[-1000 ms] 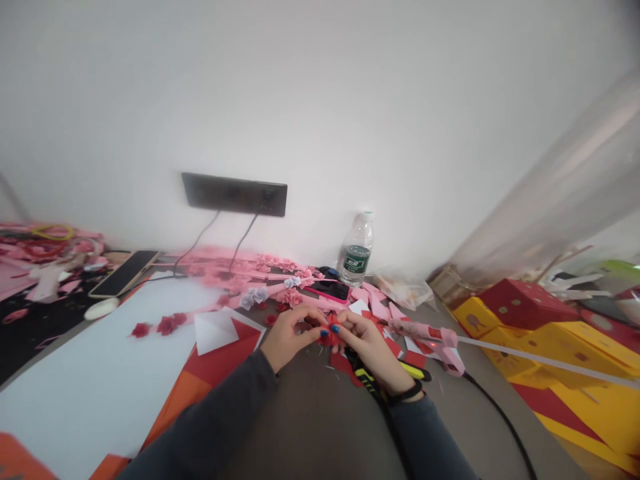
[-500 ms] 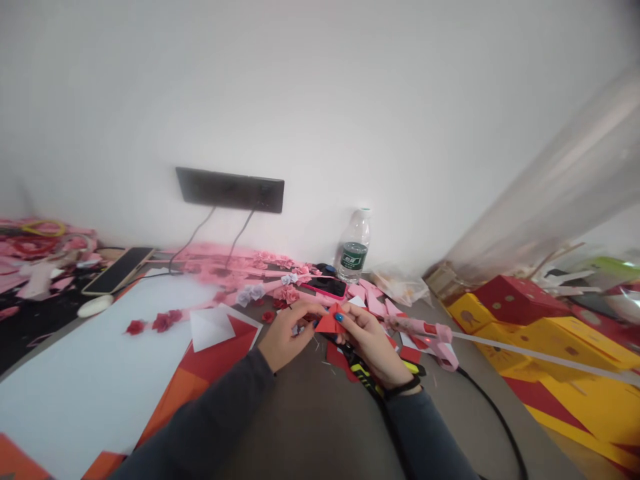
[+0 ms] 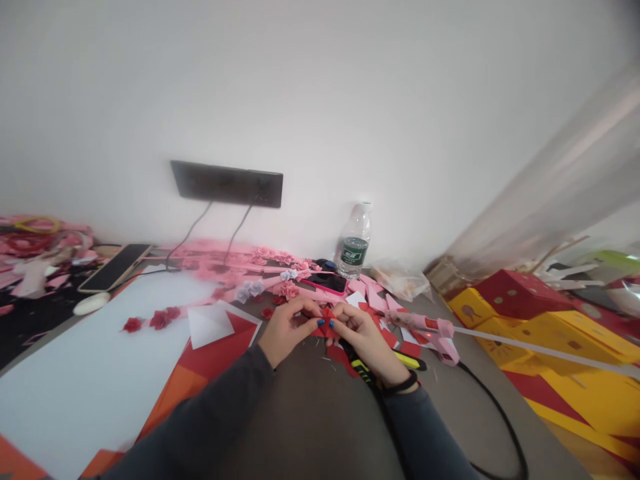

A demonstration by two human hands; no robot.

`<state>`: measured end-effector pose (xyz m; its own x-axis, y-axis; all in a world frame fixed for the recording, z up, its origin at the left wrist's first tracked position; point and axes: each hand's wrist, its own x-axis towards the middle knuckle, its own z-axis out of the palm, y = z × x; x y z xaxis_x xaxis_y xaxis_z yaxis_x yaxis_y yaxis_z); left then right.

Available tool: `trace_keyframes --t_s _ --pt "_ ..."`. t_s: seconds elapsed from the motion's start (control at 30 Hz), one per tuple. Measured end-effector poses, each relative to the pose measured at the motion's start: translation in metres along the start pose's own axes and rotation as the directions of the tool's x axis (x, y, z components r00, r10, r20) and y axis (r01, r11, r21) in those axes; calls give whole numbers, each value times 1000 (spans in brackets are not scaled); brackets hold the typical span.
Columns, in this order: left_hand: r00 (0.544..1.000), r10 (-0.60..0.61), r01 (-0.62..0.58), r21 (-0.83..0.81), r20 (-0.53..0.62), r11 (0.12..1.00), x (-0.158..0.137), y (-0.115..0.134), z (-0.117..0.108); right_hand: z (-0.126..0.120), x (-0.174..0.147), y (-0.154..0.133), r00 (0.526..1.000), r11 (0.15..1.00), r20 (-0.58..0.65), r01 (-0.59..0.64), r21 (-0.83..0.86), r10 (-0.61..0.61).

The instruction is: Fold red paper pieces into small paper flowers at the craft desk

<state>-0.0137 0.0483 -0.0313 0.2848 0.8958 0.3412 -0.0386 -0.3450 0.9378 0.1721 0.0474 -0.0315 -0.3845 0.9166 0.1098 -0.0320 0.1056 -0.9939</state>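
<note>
Between my two hands is a small folded piece of red paper point(image 3: 327, 323), pinched from both sides above the grey table point(image 3: 310, 413). My left hand point(image 3: 290, 328) grips its left side between thumb and fingertips. On the other side, my right hand point(image 3: 361, 335) holds the paper the same way, with the thumbs nearly touching. Under my right hand lie a black and yellow-green tool point(image 3: 363, 373), partly hidden, and red paper scraps. A pink hot glue gun point(image 3: 443, 340) with a glowing red light rests to the right.
White paper point(image 3: 100, 367) and red and orange sheets point(image 3: 193, 370) cover the left side. Paper roses point(image 3: 163, 318) lie on it. A water bottle point(image 3: 354, 247), a pink-edged phone point(image 3: 325, 283) and another phone point(image 3: 115, 268) lie behind. Yellow and red boxes point(image 3: 545, 340) stand right.
My hands have drawn closer together, and the red paper between them, a wider triangle before, now looks narrower and more folded. The view has shifted slightly.
</note>
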Motion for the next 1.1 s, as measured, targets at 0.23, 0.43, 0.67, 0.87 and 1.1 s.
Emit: trace_keyframes --t_s 0.23,0.43,0.67,0.87,1.1 --pt "988 -128 120 -97 -84 988 2 1 2 4 -1 -5 1000 1000 -18 -3 -24 3" --pt "980 -169 156 -122 -105 980 2 1 3 5 0 -5 1000 1000 -23 -3 -22 2" --pt "977 -186 168 -153 -107 974 1 -2 5 5 0 -4 1000 998 -29 -11 -56 10" --pt "976 -183 164 -154 -121 974 0 -4 6 6 -1 -5 999 997 -32 -6 -76 4" --pt "976 -168 145 -162 -139 976 0 -5 7 6 -1 -4 999 995 -34 7 -97 -11"
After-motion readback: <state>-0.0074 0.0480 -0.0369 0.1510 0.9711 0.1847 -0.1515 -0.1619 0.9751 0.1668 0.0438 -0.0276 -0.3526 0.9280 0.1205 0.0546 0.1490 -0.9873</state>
